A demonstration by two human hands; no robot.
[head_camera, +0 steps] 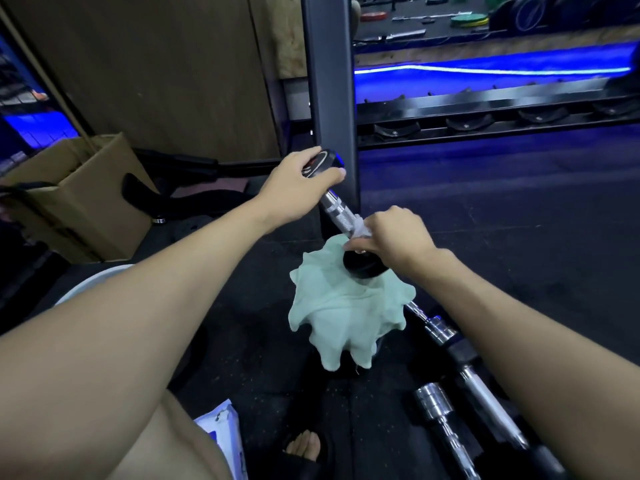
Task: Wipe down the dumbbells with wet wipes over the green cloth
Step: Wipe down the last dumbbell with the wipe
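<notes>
Far left of frame: cardboard box [79, 195], its left side cut off by the edge, contents not readable. Lower left: a pale round rim [93, 282], mostly hidden behind my left forearm, can't tell what it is. Bottom left-centre: white-and-blue wipes pack [221, 431], partly behind my leg, print illegible.

Centre: my left hand [298, 185] grips the upper black head of the dumbbell [337, 211], fingers curled over it and covering most of its face. The dumbbell stands tilted, upper end toward top-left, lower head resting on the green cloth [343, 313]. The cloth is draped over something dark on the floor; that object is hidden.

Right of centre: my right hand [391, 237] pinches a white wet wipe [360, 230] round the lower end of the chrome handle, just above the lower head. Most of the wipe is hidden under my fingers.

Lower right: chrome bars and handles [436, 407] lie on the floor, partly behind my right forearm and cut off at the bottom edge.

Upper right: rack [485, 109], blurred under blue light.
</notes>
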